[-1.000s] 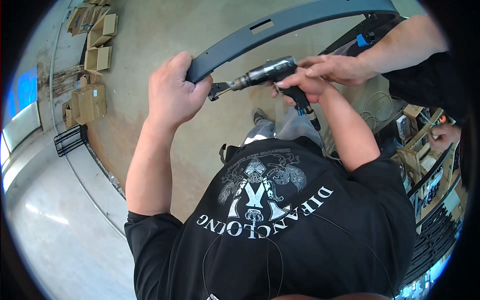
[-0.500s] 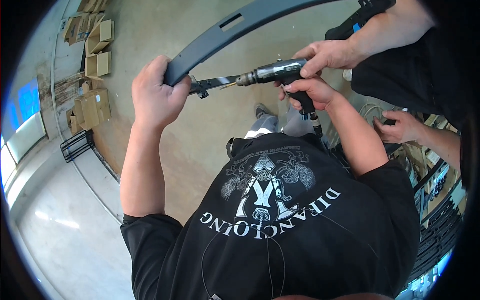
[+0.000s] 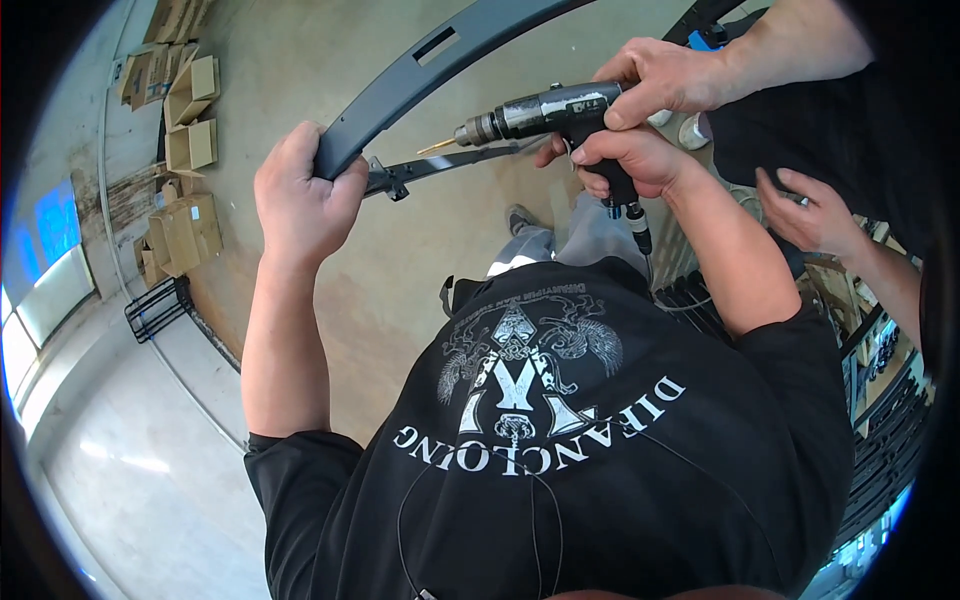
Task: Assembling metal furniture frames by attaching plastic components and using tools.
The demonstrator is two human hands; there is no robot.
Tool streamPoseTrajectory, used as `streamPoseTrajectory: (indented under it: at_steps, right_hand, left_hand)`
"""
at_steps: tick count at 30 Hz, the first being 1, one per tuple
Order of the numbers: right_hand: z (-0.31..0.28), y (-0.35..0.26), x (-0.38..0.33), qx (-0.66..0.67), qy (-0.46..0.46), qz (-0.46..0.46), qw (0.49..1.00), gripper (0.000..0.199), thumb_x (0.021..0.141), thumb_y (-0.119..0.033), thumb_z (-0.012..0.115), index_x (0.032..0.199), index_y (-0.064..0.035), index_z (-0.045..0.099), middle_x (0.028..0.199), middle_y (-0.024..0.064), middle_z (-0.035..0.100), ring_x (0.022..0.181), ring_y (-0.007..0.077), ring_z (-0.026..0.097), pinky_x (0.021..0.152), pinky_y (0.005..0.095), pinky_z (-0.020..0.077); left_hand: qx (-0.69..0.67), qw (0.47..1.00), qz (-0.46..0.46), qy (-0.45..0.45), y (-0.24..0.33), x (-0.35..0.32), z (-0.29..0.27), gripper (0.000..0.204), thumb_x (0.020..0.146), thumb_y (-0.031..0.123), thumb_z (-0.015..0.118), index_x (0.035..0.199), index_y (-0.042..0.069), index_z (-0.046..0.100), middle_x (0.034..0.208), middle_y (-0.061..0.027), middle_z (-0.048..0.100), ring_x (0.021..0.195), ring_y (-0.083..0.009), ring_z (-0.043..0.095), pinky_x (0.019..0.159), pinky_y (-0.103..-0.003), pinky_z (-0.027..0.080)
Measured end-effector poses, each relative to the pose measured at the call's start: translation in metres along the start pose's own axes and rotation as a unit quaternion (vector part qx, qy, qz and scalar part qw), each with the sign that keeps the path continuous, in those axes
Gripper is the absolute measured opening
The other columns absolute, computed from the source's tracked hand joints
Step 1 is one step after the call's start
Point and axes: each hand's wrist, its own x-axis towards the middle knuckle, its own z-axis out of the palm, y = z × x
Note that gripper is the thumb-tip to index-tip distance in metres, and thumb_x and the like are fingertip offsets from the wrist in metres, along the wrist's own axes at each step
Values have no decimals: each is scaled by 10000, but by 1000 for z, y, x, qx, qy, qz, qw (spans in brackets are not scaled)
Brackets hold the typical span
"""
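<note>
My left hand (image 3: 308, 195) is closed around the end of a long, curved dark grey panel (image 3: 385, 105) with a rectangular slot. From beneath that hand a thin black strip (image 3: 445, 163) with a small bracket extends to the right; whether it joins the panel, I cannot tell. My right hand (image 3: 640, 162) grips the handle of a black drill (image 3: 550, 112). Its gold bit points left, between panel and strip, appearing apart from both. A hose fitting hangs below the handle. Another person's hand (image 3: 665, 80) rests on the drill's rear end.
The other person's second hand (image 3: 810, 212) is at the right, fingers spread. Behind it stands a rack with several dark long parts (image 3: 885, 440). Cardboard boxes (image 3: 185, 232) and a black wire frame (image 3: 158, 310) lie along the left wall. Concrete floor (image 3: 390, 310) stretches below.
The drill has shifted left and slightly up, with its bit tilted less steeply. My left hand and the panel have moved a little left. The other person's lower hand has risen and spread its fingers.
</note>
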Motion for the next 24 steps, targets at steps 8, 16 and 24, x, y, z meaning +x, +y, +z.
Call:
streamPoseTrajectory:
  at_steps: [8, 16, 24]
  right_hand:
    - [-11, -10, -18, 29, 34, 4, 999, 260, 836, -96, 632, 1078, -8, 596, 1072, 176, 681, 537, 131, 549, 528, 291, 468]
    - [-12, -26, -26, 13, 18, 6, 1000, 264, 843, -110, 631, 1083, -7, 594, 1173, 214, 676, 536, 134, 558, 522, 280, 471]
    - [-22, -43, -29, -91, 153, 0, 984, 283, 898, -163, 666, 1115, 13, 624, 1055, 162, 731, 572, 133, 610, 512, 268, 478]
  left_hand:
    - [-22, 1000, -5, -4, 5, 1, -4, 211, 746, 119, 721, 765, 24, 534, 706, -148, 573, 649, -326, 570, 610, -415, 465]
    - [-16, 1000, -10, -4, 6, 1, -9, 233, 736, 120, 728, 754, 24, 516, 699, -146, 565, 640, -324, 554, 606, -419, 458]
    - [-24, 1000, -13, 4, -1, -8, -9, 244, 734, 133, 732, 758, 25, 514, 706, -146, 564, 642, -327, 551, 607, -423, 457]
